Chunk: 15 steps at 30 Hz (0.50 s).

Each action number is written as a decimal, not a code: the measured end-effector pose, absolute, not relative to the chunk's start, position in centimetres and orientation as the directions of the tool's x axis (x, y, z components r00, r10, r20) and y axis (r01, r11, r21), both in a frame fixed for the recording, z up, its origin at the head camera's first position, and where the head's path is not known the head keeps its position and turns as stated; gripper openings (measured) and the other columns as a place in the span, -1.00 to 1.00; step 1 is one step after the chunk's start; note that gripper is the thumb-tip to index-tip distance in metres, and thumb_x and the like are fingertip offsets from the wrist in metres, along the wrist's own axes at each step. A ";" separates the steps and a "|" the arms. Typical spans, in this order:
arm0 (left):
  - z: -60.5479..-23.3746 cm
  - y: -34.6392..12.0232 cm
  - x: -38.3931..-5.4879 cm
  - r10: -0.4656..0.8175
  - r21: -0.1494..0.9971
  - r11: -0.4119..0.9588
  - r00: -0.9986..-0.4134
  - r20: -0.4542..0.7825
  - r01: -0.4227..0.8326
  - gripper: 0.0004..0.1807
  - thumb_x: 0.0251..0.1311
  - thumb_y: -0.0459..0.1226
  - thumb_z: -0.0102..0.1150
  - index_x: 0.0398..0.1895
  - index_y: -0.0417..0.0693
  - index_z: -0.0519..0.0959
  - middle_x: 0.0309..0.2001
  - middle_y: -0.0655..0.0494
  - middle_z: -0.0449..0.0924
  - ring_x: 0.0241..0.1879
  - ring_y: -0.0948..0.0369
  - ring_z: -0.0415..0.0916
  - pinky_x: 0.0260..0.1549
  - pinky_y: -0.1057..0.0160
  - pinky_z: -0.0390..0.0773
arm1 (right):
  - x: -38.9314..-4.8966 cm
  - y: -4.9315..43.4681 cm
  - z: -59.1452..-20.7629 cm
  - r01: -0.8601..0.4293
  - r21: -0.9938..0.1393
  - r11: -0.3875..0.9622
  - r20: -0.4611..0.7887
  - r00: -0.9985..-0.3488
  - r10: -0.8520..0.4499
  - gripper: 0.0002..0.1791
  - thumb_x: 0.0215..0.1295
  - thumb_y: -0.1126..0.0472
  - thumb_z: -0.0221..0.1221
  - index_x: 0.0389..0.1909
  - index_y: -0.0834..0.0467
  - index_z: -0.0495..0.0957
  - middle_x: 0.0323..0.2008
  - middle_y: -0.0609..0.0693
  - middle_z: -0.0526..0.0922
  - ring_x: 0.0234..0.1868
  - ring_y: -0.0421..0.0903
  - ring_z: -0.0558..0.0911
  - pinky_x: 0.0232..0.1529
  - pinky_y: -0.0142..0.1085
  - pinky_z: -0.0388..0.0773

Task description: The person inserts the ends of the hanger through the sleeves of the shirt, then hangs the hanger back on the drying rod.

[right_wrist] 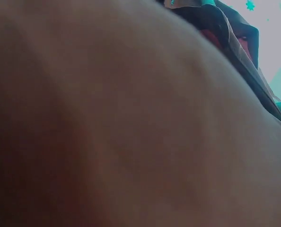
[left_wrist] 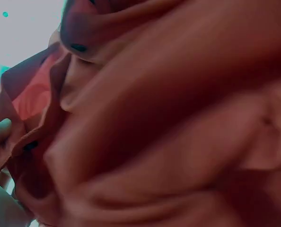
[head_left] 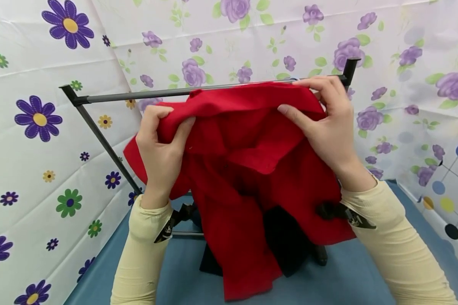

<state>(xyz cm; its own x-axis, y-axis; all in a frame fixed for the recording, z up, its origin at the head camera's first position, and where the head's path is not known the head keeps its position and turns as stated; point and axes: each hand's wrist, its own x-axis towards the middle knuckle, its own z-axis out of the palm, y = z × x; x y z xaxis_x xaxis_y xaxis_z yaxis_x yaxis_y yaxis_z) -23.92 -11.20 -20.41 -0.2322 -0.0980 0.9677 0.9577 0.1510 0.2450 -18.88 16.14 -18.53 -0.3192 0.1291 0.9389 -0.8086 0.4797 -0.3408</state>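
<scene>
A red collared shirt [head_left: 233,220] hangs between both hands in the head view, its upper edge stretched sideways in front of the rack's bar. My left hand [head_left: 160,161] pinches the cloth at the left end of that edge, thumb in front. At the other end my right hand [head_left: 333,131] grips it between thumb and fingers. Below the edge a pointed collar flap [head_left: 265,161] folds down, and cloth drapes low. Reddish fabric [left_wrist: 145,118] fills most of the left wrist view; blurred cloth [right_wrist: 145,123] covers most of the right wrist view.
A dark metal rack bar [head_left: 137,96] runs behind the shirt, with a small light hook [head_left: 294,79] near its right end. Black cloth [head_left: 288,241] lies behind and below, on a blue surface [head_left: 358,275]. Flowered sheets [head_left: 221,51] form the walls.
</scene>
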 end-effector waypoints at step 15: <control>-14.7 -10.5 -22.3 -0.181 -0.066 0.216 0.107 0.978 0.974 -0.70 0.07 -0.30 0.41 -0.40 -0.39 0.52 -0.38 -0.24 0.57 -0.13 0.02 0.45 -0.09 0.14 0.44 | -17.3 17.8 -13.5 -0.893 -0.237 0.382 0.958 -0.149 0.245 -0.57 -0.01 0.33 0.52 -0.09 0.37 0.67 -0.17 0.19 0.70 -0.29 -0.02 0.65 -0.19 -0.39 0.57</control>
<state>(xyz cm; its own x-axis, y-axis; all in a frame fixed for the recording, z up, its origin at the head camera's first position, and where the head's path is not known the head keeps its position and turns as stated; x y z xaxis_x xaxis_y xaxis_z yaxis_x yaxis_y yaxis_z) -22.28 -10.52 -14.73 0.1065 -0.1813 0.9777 0.9741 0.2163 -0.0660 -17.26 17.84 -13.48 -0.1492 0.2448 0.9580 -0.8932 0.3823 -0.2368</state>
